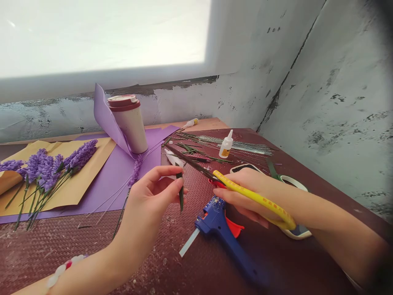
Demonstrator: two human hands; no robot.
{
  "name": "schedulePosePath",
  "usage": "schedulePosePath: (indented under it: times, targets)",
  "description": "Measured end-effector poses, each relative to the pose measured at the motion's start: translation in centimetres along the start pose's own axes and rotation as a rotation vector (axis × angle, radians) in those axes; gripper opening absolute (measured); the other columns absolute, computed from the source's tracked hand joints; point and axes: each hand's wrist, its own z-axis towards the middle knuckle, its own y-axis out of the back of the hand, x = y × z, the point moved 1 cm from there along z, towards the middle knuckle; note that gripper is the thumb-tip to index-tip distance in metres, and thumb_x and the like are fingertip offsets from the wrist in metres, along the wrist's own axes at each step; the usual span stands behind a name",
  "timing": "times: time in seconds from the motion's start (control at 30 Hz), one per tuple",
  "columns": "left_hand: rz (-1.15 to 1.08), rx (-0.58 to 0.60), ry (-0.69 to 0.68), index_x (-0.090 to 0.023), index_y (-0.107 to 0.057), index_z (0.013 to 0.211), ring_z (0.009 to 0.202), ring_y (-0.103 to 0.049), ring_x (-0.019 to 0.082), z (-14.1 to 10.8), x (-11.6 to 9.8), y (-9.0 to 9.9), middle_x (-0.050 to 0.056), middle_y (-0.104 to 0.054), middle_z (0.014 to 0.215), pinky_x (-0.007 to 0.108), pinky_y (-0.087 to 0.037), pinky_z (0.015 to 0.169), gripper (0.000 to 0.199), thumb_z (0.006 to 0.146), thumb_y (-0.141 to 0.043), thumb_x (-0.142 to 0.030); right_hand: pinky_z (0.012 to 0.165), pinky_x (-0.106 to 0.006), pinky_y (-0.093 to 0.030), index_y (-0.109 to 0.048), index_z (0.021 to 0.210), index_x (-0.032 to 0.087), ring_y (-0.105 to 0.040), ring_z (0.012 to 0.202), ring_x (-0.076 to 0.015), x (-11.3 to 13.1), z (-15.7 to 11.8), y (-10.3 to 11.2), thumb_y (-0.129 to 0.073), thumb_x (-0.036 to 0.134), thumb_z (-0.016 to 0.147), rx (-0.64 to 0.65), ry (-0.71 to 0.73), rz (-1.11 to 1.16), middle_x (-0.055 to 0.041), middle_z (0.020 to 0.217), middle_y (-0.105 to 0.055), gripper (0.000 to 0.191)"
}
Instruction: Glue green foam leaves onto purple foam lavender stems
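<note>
fingers of your left hand (144, 205) pinch together on a dark green wrapped stem (181, 192), which sits at 3 o'clock from that hand, while your right hand (248, 192) clamps yellow-handled scissors (258, 196), blades seemingly shut and aimed toward 10 o'clock, above a blue glue gun (217, 221). trimming looks in hand, so the next move calls for opening the blades around the stem.

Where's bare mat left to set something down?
Bare red mat lies between the purple paper and left forearm, and between the blue glue gun and right forearm. Crowded: the far end, around the wires and glue bottle.
</note>
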Motion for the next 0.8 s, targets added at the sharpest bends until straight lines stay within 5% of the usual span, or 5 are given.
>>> schedulePosePath:
  times: [0.2, 0.37, 0.57, 0.8]
  targets:
    - [-0.022, 0.072, 0.008, -0.019, -0.068, 0.085, 0.059, -0.056, 0.006, 0.2, 0.2, -0.3, -0.004, -0.065, 0.072, 0.016, -0.046, 0.056, 0.009, 0.076, -0.069, -0.019, 0.035, -0.021, -0.034, -0.038, 0.050, 0.022, -0.041, 0.028, -0.0072, 1.1, 0.2, 0.7, -0.058, 0.059, 0.076, -0.242, 0.039, 0.210, 0.0060, 0.032, -0.042, 0.050]
    - [-0.022, 0.126, 0.009, -0.019, -0.069, 0.083, 0.060, -0.058, 0.006, 0.3, 0.3, -0.4, -0.003, -0.065, 0.074, 0.015, -0.045, 0.055, 0.006, 0.078, -0.066, -0.017, 0.030, -0.021, -0.029, -0.046, 0.044, 0.019, -0.038, 0.027, -0.0048, -0.1, 1.2, 1.5, -0.062, 0.064, 0.071, -0.279, 0.225, 0.485, 0.0024, 0.036, -0.047, 0.055]
    - [0.010, 0.182, -0.009, -0.018, -0.062, 0.092, 0.058, -0.057, 0.006, 0.1, 0.4, -0.5, -0.003, -0.061, 0.076, 0.015, -0.045, 0.049, 0.013, 0.080, -0.060, -0.013, 0.030, -0.021, -0.032, -0.054, 0.054, 0.018, -0.046, 0.036, -0.0071, -0.1, 1.4, 1.9, -0.070, 0.056, 0.068, -0.432, 0.246, 0.586, -0.0002, 0.049, -0.055, 0.043]
    - [-0.015, 0.193, 0.002, -0.018, -0.052, 0.098, 0.057, -0.056, 0.008, 0.1, 0.7, -0.8, -0.004, -0.057, 0.073, 0.018, -0.047, 0.045, 0.020, 0.080, -0.060, -0.015, 0.042, -0.022, -0.043, -0.048, 0.056, 0.020, -0.057, 0.048, -0.0116, -0.3, 1.5, 0.9, -0.076, 0.036, 0.067, -0.321, 0.233, 0.489, 0.0000, 0.057, -0.060, 0.034]
